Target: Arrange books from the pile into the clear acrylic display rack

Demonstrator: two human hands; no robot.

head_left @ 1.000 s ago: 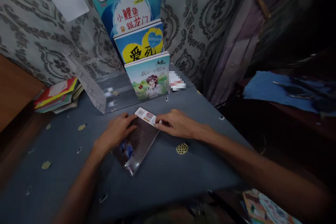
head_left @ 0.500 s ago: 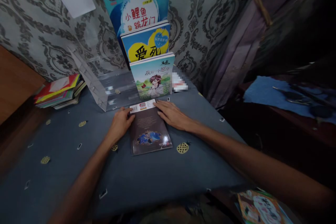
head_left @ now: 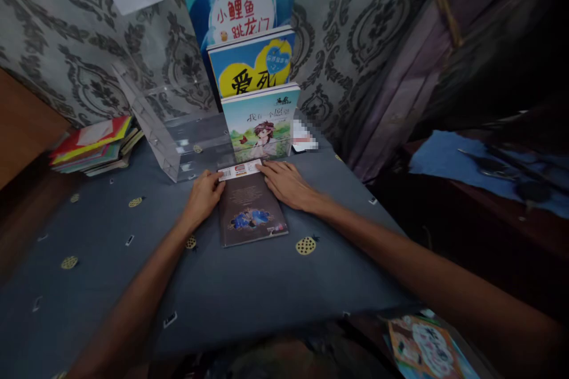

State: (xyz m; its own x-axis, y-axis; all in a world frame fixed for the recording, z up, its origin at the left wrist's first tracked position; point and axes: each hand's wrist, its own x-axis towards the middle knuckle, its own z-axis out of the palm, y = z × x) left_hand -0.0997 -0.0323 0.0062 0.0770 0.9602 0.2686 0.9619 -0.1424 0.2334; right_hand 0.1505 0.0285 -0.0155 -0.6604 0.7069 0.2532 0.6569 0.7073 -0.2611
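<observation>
A dark brown book (head_left: 249, 204) lies flat on the tablecloth, showing a blue picture and a white barcode label (head_left: 240, 169) along its far end. At its upper left edge, my left hand (head_left: 204, 194) is closed, with fingers bent and the thumb against the book. My right hand (head_left: 287, 185) lies along the opposite edge, its fingers stretched out and the index fingertip touching the label's right end. Just beyond stands a green-and-blue book (head_left: 262, 124) with a drawn child on the cover, in a clear acrylic stand (head_left: 166, 148).
Behind it rise a yellow-and-blue book (head_left: 249, 68) and a tall teal book (head_left: 242, 3). A stack of books (head_left: 95, 142) lies at the left. A dark side table at the right bears blue cloth (head_left: 438, 154) and scissors (head_left: 489, 166). An orange book (head_left: 422, 343) lies below the table edge.
The view has shifted slightly, so the standing books appear higher. Both hands remain at the brown book's edges, and the book still lies flat.
</observation>
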